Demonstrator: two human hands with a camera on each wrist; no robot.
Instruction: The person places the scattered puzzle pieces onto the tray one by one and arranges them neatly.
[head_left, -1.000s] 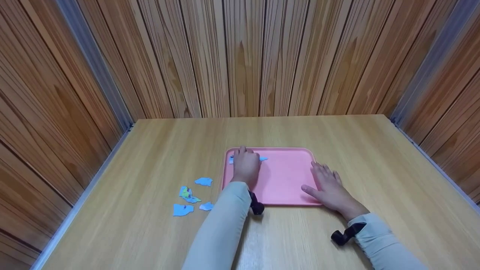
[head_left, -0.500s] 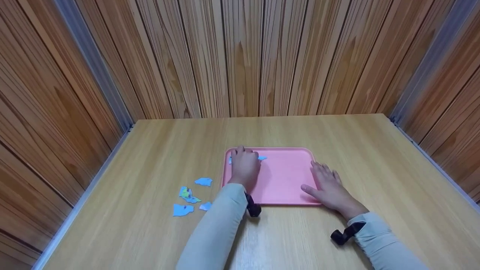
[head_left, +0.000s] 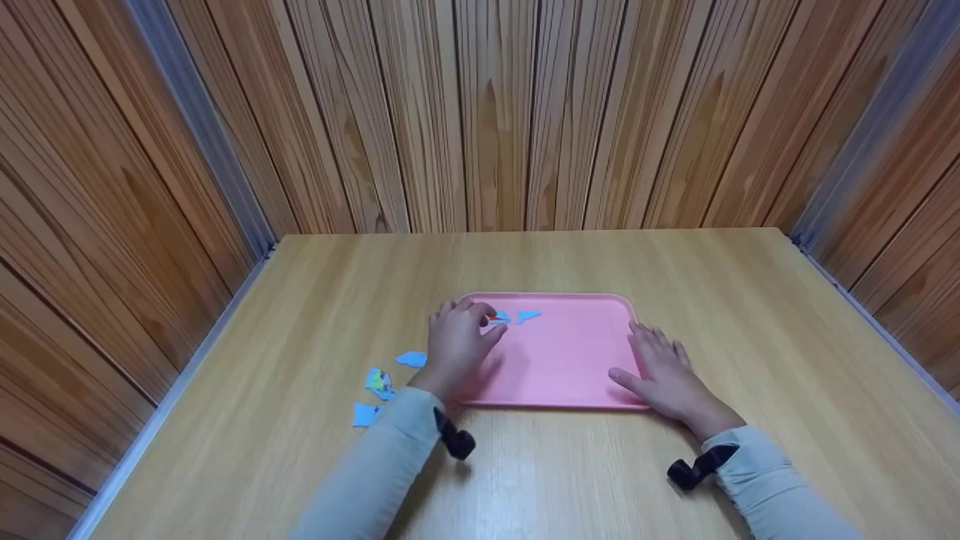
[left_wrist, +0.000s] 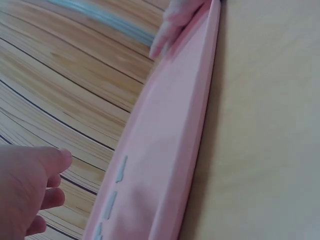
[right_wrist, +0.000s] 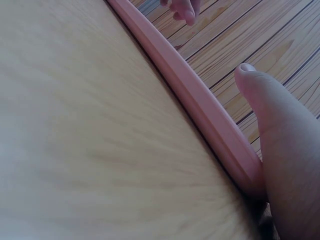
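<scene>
A pink tray [head_left: 570, 360] lies on the table. Over its left edge hovers my left hand [head_left: 457, 341], fingers loosely bent, thumb and forefinger apart with nothing between them. Beyond the thumb, flat light-blue pieces with irregular edges lie along the tray's far side: one piece [head_left: 529, 316] is fully visible, another piece [head_left: 500, 317] is partly covered by the fingers. In the left wrist view a third piece [left_wrist: 98, 231] continues that row. My right hand [head_left: 667, 375] rests at the tray's right edge, fingers extended and thumb over the rim.
Left of the tray, more flat pieces lie on the table [head_left: 555, 480]: a blue piece [head_left: 411, 358], a blue piece with a green and yellow pattern [head_left: 380, 381], and another blue piece [head_left: 365, 415] partly behind the left sleeve. Wood-panelled walls [head_left: 495, 112] enclose the table.
My left hand has come off the pieces in the tray and moved left, its thumb and forefinger parted. More of the row of pieces now shows. The right hand keeps its place.
</scene>
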